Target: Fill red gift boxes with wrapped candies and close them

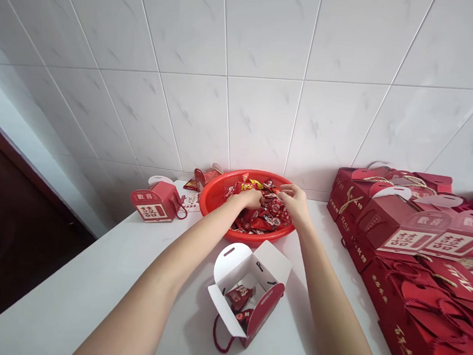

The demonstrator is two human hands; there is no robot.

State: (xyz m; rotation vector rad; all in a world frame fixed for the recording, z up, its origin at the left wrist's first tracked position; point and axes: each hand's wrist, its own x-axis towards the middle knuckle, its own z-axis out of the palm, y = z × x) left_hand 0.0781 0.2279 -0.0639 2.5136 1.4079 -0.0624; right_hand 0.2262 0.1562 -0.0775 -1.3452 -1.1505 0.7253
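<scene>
One open box (267,310) with two visible packets (239,297); one red basket (211,198). Left hand (253,199) dips in, right hand (294,201) bends over it, grips unclear.

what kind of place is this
Probably a tiled kitchen or utility corner at home, used for packing: a white tabletop against a tiled wall, with rows of red gift boxes and a basket of wrapped sweets.

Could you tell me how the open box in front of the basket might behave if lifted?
The open box looks like thin card, so it is probably light and its walls may flex. Its flaps stand unfastened, so it could spill if tipped. The few wrapped sweets inside would likely slide.
</scene>
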